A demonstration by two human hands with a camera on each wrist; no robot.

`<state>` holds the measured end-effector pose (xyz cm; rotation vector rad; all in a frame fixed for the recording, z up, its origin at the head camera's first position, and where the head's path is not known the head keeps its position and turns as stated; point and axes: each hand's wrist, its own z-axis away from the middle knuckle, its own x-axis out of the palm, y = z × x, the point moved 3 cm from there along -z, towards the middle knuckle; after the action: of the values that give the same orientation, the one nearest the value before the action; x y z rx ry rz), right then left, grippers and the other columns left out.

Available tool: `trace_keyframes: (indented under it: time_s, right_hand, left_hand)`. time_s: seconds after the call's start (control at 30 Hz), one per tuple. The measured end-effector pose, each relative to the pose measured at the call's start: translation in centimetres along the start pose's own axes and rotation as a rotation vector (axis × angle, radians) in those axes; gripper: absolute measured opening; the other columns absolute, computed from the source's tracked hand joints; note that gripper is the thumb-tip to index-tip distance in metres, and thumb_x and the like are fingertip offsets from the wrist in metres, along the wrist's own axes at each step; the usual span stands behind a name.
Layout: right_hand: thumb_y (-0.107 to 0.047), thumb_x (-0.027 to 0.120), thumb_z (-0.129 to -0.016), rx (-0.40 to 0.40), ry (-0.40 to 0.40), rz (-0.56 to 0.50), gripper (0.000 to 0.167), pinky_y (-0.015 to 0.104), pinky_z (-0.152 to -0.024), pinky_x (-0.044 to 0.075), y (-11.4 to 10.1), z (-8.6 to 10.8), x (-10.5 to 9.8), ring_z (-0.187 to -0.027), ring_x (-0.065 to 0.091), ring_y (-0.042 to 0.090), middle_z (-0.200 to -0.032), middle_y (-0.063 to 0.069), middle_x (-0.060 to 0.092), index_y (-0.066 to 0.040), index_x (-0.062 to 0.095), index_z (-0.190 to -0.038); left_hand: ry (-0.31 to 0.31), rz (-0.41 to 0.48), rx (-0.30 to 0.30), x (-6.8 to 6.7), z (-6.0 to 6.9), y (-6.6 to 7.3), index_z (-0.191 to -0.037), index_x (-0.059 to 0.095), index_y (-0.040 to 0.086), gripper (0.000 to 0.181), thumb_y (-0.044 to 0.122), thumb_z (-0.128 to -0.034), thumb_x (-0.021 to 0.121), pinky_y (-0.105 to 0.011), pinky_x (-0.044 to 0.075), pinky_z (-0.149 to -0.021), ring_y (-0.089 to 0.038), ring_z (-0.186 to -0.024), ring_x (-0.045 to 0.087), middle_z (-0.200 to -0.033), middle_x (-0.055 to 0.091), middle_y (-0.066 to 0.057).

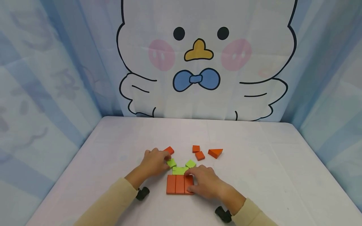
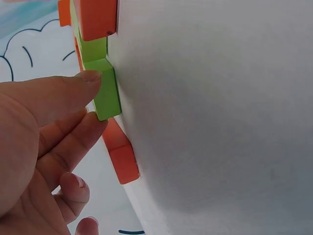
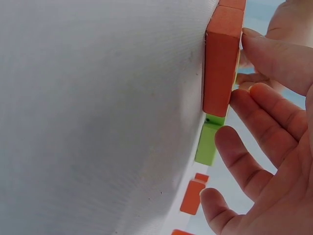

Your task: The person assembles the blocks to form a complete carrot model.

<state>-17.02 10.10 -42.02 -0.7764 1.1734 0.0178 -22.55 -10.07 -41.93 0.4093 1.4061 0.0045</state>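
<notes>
Here, we see the thumb and forefinger of the left hand closed in a pinch on a small green block, which lies at the far-left corner of a green bar; we judge the fingertip hold suits fine alignment. The right hand's fingers, loosely bent and parted from the thumb, span and touch the rightmost orange rectangular block, probably steadying the row of three; we see no firm grip. Both hands come in low, palms inward, forearms converging from the near side. Beyond them we note a second small green block, an orange block, two orange squares and an orange triangular block.
</notes>
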Motion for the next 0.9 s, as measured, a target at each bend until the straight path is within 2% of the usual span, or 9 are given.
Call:
trace_keyframes:
  time_s: [0.37,0.9]
  right_hand:
    - [-0.028,0.077,-0.088,-0.006,-0.002,-0.009,0.042,0.047,-0.091,0.039,-0.02,0.06,0.00,-0.102,0.050,0.018,-0.115,-0.004,0.062,-0.013,0.065,-0.126]
    - [-0.028,0.076,-0.089,-0.013,-0.001,-0.004,0.043,0.047,-0.092,0.039,0.11,0.05,0.12,-0.103,0.051,0.018,-0.117,-0.005,0.062,-0.013,0.064,-0.127]
  left_hand:
    - [0.035,0.020,-0.008,0.13,0.68,-0.03,-0.101,0.073,0.017,0.023,0.024,-0.0821,0.083,-0.044,0.036,-0.082,-0.017,-0.085,0.049,-0.089,0.064,0.010]
    - [0.047,0.037,-0.030,0.23,0.98,0.02,-0.101,0.073,0.016,0.024,0.026,-0.0820,0.083,-0.046,0.036,-0.084,-0.018,-0.085,0.049,-0.087,0.062,0.008]
